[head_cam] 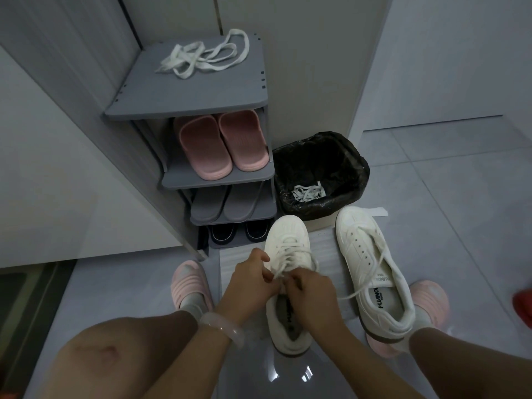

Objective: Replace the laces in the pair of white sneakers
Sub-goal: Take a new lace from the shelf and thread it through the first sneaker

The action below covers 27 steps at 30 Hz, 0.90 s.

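Two white sneakers stand on a pale mat (325,249) on the floor. The left sneaker (288,234) is laced along its front, and both my hands work at its upper eyelets. My left hand (252,279) pinches a strand of its white lace (283,264); my right hand (309,289) pinches the lace beside it. The right sneaker (371,263) lies apart to the right, with a loose lace trailing across it. A loose white lace (201,57) lies in a heap on top of the shoe rack (184,108). More white lace (308,192) lies in the bin.
The grey shoe rack holds pink slippers (221,145), grey slippers (224,204) and dark shoes (239,233). A bin lined with a black bag (319,156) stands right of it. My feet in pink slippers (188,280) flank the mat. A red object (524,306) shows at the right edge.
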Each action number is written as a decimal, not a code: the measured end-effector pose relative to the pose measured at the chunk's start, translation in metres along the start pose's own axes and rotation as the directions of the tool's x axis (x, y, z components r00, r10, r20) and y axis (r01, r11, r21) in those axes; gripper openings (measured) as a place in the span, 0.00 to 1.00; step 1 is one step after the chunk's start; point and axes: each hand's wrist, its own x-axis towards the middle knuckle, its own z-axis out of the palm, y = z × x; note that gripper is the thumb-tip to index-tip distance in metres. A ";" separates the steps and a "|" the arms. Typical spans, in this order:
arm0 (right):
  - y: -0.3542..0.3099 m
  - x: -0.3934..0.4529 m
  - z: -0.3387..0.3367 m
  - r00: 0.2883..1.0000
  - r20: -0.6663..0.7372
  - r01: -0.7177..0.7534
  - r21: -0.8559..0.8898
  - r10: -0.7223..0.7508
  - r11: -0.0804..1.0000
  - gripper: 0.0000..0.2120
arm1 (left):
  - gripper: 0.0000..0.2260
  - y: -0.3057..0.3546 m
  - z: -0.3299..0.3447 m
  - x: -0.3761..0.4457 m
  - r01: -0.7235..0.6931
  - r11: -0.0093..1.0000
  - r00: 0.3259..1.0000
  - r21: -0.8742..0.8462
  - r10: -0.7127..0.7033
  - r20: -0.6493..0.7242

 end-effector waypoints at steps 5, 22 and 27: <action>0.001 0.016 -0.068 0.931 -0.302 -0.024 0.510 0.205 0.860 0.11 | 0.17 0.002 0.000 0.001 0.049 0.998 0.999 -0.048 -0.048 0.005; 0.013 0.023 -0.085 0.896 0.420 -0.087 -0.153 0.145 0.984 0.15 | 0.09 0.006 -0.002 0.006 -0.140 0.990 0.990 0.027 0.140 -0.003; 0.023 0.019 -0.082 0.733 0.624 0.092 -0.486 0.270 0.869 0.16 | 0.08 0.001 0.000 0.011 0.216 0.938 0.974 -0.269 -0.191 0.119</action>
